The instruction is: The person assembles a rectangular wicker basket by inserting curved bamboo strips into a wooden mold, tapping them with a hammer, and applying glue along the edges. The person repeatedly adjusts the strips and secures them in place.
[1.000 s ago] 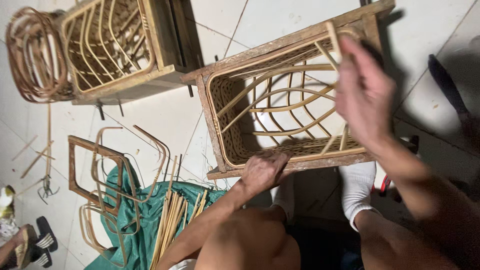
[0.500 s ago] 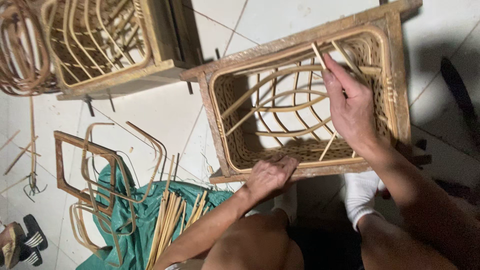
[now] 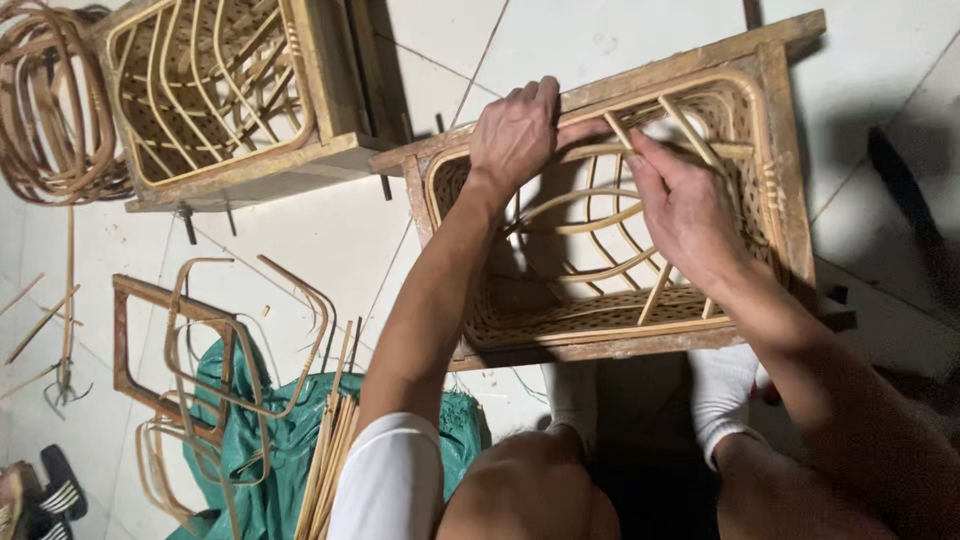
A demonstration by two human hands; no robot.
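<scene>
A half-woven rattan basket [image 3: 560, 325] sits inside a wooden box frame [image 3: 790, 200] on the tiled floor in front of me. My left hand [image 3: 515, 130] reaches across and curls over the far rim of the basket. My right hand [image 3: 685, 205] is inside the basket opening, fingers pinching a thin rattan strip [image 3: 690, 130] that crosses the curved ribs near the far rim. My white-socked feet [image 3: 725, 395] rest against the near side of the frame.
A second wooden frame with a rattan basket [image 3: 200, 90] stands at the upper left, beside a coil of rattan [image 3: 45, 110]. Bent rattan hoops [image 3: 170, 340], a green cloth [image 3: 290, 450] and a bundle of sticks [image 3: 325, 470] lie at the lower left. Sandals [image 3: 50, 490] are in the corner.
My left hand left the near edge of the frame and reached over to the far rim. My right hand moved down into the basket onto the strip.
</scene>
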